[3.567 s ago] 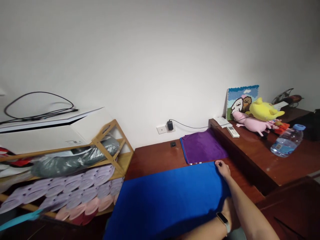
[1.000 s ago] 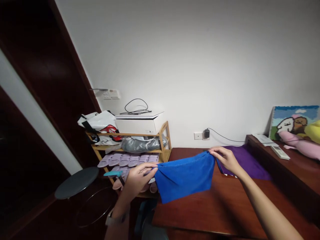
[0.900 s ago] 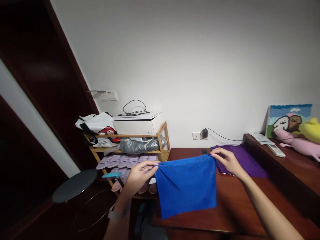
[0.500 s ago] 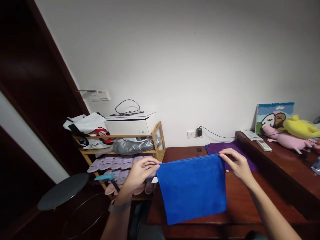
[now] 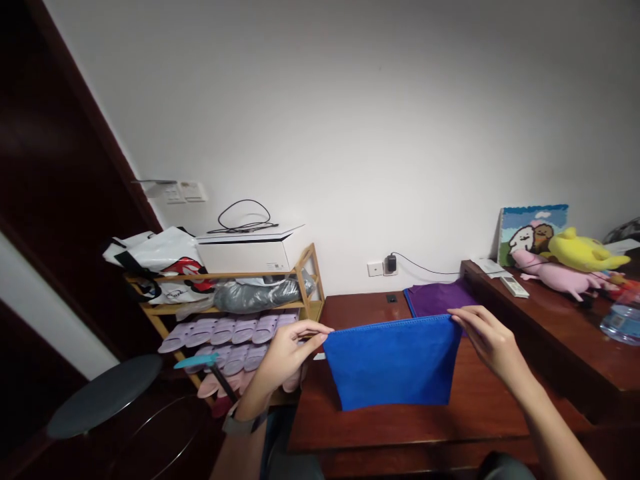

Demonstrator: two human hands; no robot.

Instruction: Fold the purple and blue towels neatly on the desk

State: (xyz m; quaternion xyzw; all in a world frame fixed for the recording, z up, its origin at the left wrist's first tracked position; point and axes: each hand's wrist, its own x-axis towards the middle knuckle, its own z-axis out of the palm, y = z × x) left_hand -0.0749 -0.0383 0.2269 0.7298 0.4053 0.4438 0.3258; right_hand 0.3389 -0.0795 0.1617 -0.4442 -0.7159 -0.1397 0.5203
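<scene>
A blue cloth [image 5: 395, 365] with a stitched top edge hangs over the brown wooden desk [image 5: 320, 427]. My left hand [image 5: 293, 353] pinches its upper left corner between thumb and fingers. At the upper right corner, my right hand [image 5: 487, 340] is closed on the same edge. A small white tag [image 5: 319, 357] sticks out beside the cloth's left side. Behind it, a purple cloth [image 5: 440, 299] with a blue edge lies flat at the back of the desk.
A wooden rack [image 5: 314, 280] on the left holds slippers [image 5: 220, 330], a white box [image 5: 245, 255] and a bag [image 5: 165, 250]. A round stool [image 5: 107, 393] stands lower left. The raised ledge at right bears plush toys [image 5: 575, 250], a remote [image 5: 515, 287] and a plastic bottle [image 5: 623, 323].
The blue cloth has swung so that its lower edge sits higher and farther off. Both hands have shifted slightly right in view, still gripping its top corners. The view has turned a little right.
</scene>
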